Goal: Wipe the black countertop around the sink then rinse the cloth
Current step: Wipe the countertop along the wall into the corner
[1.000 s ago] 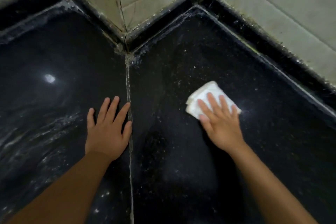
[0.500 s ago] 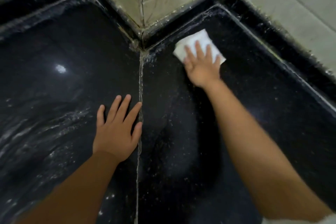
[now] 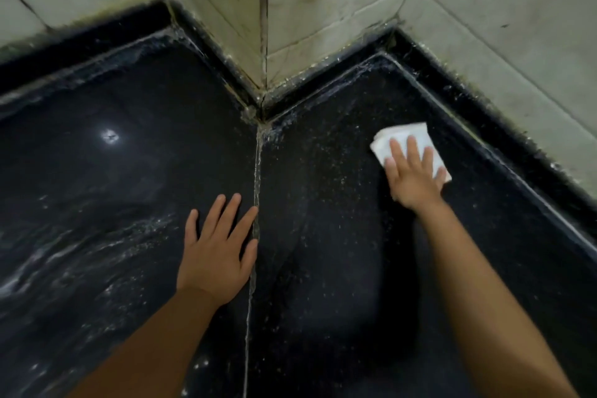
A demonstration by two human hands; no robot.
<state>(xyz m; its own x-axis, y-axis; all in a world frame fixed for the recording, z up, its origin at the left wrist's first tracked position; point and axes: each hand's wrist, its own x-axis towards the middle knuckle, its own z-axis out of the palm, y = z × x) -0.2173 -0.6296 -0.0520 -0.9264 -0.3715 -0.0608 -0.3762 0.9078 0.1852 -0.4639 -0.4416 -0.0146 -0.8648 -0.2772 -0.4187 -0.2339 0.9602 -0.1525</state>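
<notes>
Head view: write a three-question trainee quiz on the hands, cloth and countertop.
1. True or false: the right hand presses the white cloth flat with straight fingers.
2. Which side of the pale seam does the left hand rest on? A) its left B) its right
3. Fill in: the cloth lies on the black countertop near the ____ tiled wall.

Key: 1 true; 2 A; 3 right.
</notes>
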